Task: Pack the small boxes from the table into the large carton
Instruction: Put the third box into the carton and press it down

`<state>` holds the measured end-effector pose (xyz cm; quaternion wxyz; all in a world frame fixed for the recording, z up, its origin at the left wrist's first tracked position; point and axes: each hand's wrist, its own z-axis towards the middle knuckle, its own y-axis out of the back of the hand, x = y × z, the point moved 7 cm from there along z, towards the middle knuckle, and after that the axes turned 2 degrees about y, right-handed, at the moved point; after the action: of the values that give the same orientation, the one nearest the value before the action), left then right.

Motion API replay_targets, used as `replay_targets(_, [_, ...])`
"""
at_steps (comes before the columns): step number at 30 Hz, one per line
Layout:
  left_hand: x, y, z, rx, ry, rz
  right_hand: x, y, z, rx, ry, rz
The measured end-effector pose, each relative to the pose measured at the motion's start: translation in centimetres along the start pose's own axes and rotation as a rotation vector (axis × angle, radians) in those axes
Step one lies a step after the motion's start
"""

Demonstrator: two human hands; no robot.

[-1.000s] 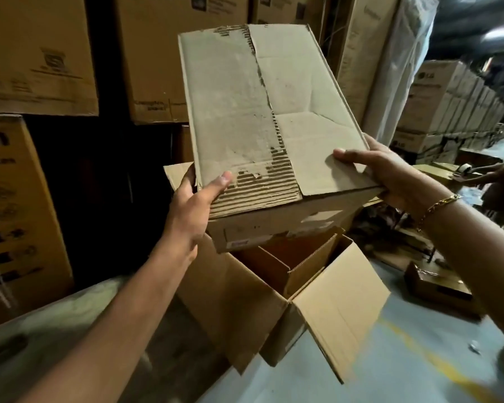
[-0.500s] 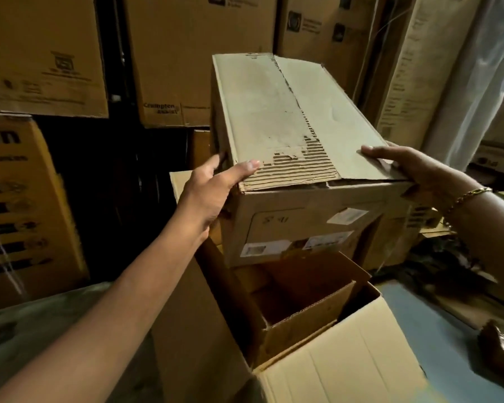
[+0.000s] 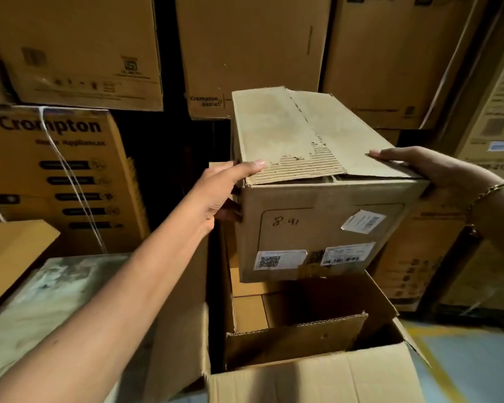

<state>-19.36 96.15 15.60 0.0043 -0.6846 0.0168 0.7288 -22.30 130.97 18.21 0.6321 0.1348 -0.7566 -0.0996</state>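
Note:
I hold a worn brown small box (image 3: 317, 228) with torn top flaps, labels and "8.91" written on its near face. It hangs level over the open large carton (image 3: 317, 379), its bottom edge just above the carton's mouth. My left hand (image 3: 224, 193) grips its left top corner, thumb on top and fingers round the side. My right hand (image 3: 431, 170) grips the right top corner, fingers lying over the flap. Inside the carton the cardboard walls and an inner flap (image 3: 297, 338) show.
Tall stacks of printed cartons (image 3: 64, 175) fill the wall behind and to both sides. A grey worn table surface (image 3: 41, 309) lies at the lower left. Painted floor (image 3: 477, 362) shows at the lower right.
The small box has tipped from a steep tilt to level and come down toward the carton's mouth, both hands keeping their grip. The view has swung left and closer.

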Motion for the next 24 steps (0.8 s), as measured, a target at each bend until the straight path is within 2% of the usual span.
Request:
replay_targets(5, [1.5, -0.6, -0.8, -0.027, 0.052, 0.047, -1.0, -0.8, 1.2, 0.086, -0.016, 0.034])
replay_targets(24, [8.2, 0.3, -0.8, -0.097, 0.244, 0.048, -7.8, -4.0, 5.4, 0.177, -0.072, 0.046])
